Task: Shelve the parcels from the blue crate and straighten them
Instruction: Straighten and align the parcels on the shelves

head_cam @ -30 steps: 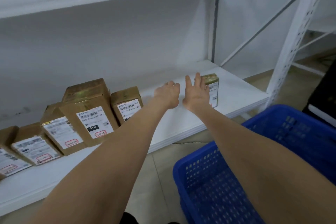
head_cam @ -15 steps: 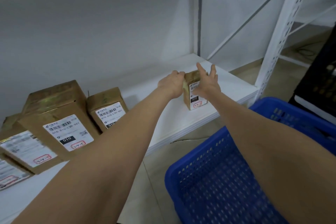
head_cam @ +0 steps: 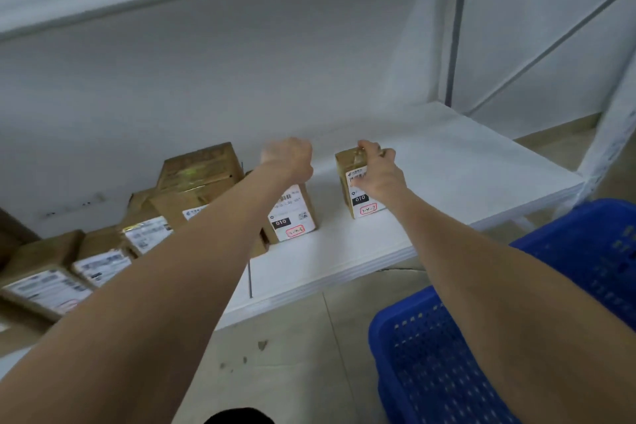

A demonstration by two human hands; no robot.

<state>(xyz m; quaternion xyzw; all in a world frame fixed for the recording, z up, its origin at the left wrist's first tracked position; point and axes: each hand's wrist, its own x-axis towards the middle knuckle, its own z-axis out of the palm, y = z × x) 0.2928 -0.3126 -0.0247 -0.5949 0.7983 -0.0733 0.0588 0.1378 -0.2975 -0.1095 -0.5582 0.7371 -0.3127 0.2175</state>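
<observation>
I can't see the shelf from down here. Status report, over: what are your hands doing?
Right hand gripping small parcel, upright on shelf. Left hand curled above next parcel, grip unclear. Nothing in the way.

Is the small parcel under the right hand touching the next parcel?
No: a strip of bare shelf shows between the small parcel and the next parcel.

Left hand point(head_cam: 287, 158): we cannot see its fingers.
Blue crate point(head_cam: 430, 354): below right hand point(head_cam: 378, 173), cut by frame edge.
</observation>
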